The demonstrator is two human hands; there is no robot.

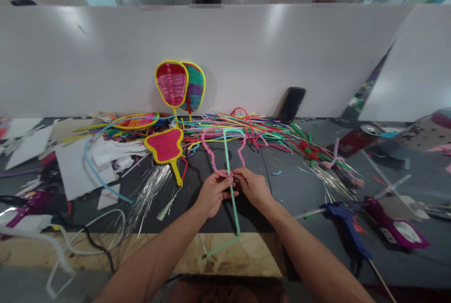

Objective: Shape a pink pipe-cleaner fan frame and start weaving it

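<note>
Two bare forearms rise from the lower edge toward the frame's centre. The left hand (213,193) and right hand (254,187) meet there, fingers curled and pinched together, knuckles facing up, fingertips almost touching.

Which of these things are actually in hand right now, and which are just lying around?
In hand: left hand and right hand pinch the pink pipe-cleaner loop where it meets the green pipe cleaner.

Lying about: finished fans, red fan, loose pipe-cleaner pile, blue glue gun, phone, drink can.
</note>
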